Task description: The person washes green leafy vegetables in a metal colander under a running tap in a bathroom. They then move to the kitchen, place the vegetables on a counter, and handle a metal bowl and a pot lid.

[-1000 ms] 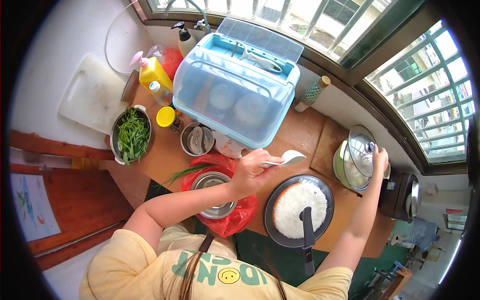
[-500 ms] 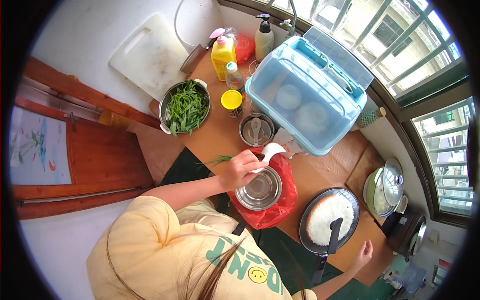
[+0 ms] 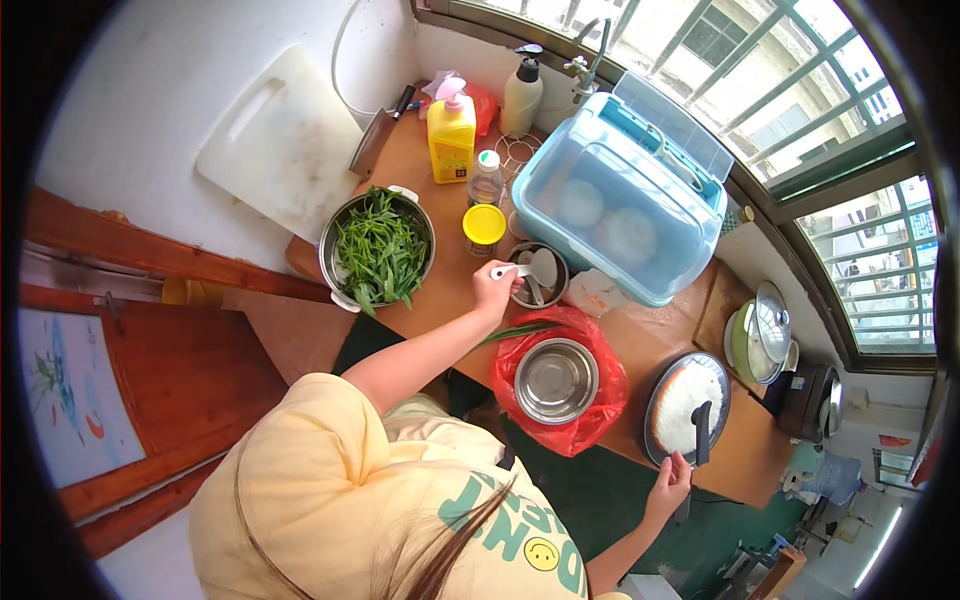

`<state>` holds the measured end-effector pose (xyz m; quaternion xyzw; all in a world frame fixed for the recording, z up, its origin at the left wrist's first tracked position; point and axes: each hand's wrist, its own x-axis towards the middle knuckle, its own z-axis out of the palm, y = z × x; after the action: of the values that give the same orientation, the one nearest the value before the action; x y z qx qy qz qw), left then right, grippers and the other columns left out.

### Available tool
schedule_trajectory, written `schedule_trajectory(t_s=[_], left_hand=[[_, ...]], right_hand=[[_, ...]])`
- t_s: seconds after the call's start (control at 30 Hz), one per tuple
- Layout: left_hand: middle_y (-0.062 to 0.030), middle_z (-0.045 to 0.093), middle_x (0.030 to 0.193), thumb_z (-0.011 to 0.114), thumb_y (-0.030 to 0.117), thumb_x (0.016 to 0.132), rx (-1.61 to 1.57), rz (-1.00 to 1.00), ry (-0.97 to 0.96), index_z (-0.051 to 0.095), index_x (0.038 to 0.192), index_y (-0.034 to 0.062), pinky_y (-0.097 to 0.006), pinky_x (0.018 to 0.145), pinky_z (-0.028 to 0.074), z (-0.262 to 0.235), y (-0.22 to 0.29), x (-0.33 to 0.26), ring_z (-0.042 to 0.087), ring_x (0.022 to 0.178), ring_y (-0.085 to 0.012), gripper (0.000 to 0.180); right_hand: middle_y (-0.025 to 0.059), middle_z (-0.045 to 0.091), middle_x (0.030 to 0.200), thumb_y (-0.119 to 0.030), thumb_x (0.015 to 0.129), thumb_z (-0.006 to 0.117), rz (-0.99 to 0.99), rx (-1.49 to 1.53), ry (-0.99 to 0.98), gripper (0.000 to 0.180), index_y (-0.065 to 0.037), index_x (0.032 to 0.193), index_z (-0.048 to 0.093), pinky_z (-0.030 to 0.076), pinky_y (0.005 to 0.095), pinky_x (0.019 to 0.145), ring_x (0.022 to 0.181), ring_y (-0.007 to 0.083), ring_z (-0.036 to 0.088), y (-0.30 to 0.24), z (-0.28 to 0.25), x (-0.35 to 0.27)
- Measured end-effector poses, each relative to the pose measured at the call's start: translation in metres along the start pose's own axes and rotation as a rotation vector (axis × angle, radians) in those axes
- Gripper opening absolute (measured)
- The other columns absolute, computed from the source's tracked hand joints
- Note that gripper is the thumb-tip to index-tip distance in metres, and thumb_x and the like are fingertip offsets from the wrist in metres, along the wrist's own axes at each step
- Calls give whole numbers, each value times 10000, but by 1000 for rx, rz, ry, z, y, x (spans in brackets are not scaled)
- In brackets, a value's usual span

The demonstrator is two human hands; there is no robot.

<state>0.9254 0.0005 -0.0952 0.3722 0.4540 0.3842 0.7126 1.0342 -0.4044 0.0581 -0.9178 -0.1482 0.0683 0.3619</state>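
Note:
My left hand (image 3: 491,291) is closed round the handle of a white ladle (image 3: 543,267). The ladle's bowl is over a small metal bowl (image 3: 562,287), which has a white spoon (image 3: 536,293) in it. Whether the ladle touches the bowl cannot be seen. My right hand (image 3: 668,492), fingers bent together, is at the near rim of a dark frying pan (image 3: 652,440) with white food (image 3: 686,405) in it. A black upright handle (image 3: 702,432) stands over the food, just beyond my fingertips. Part of the pan's own handle shows behind this hand; whether I grip anything is unclear.
An empty metal pot (image 3: 556,381) sits in a red plastic bag (image 3: 608,405). Leafy greens (image 3: 380,245) fill a pot at left, near a cleaver (image 3: 378,140) and cutting board (image 3: 280,140). Bottles, a yellow-lidded jar (image 3: 484,228) and a blue lidded box (image 3: 625,190) stand behind.
My left hand has carried the ladle from above the empty metal pot away to the small metal bowl. My right hand has moved from beside the pan to its near rim. The view has shifted.

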Motion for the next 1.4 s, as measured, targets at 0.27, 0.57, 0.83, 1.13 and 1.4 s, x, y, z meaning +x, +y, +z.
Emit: schedule_trajectory(t_s=[0.27, 0.57, 0.83, 1.13, 1.4], left_hand=[[-48, 591, 768, 510, 362, 859, 159, -521, -241, 551, 924, 58, -241, 545, 469, -32, 6, -7, 545, 620, -106, 313], [-80, 584, 780, 444, 251, 894, 432, -392, -267, 570, 913, -16, -256, 565, 468, -68, -7, 49, 555, 649, -143, 296], [-236, 598, 845, 520, 61, 751, 719, -179, -212, 567, 892, -67, -386, 621, 487, -27, -59, 87, 610, 740, -343, 197], [-176, 599, 667, 539, 35, 698, 823, -46, -204, 576, 784, -63, -376, 582, 470, -22, -23, 69, 609, 619, -267, 135], [-104, 588, 727, 466, -8, 797, 781, -482, -636, 555, 862, -30, -274, 491, 491, 42, 64, -46, 591, 580, -170, 113]], right_hand=[[114, 613, 891, -133, 796, 610, 106, -108, -109, 264, 32, 999, 573, 467, 270, 680, 764, 160, 586, -24, 104, -68], [128, 614, 846, -146, 774, 614, 181, -92, -163, 249, 22, 957, 587, 474, 316, 668, 715, 217, 609, -46, 163, -107], [121, 610, 817, -158, 767, 615, 249, -105, -123, 257, 7, 962, 590, 471, 326, 650, 690, 224, 601, -45, 158, -117], [132, 626, 769, -164, 759, 630, 283, -109, -56, 270, 13, 960, 597, 485, 312, 611, 653, 220, 615, -7, 125, -125], [137, 628, 767, -162, 756, 629, 359, -80, -51, 259, 12, 946, 605, 485, 324, 613, 659, 235, 616, 58, 83, -129]])
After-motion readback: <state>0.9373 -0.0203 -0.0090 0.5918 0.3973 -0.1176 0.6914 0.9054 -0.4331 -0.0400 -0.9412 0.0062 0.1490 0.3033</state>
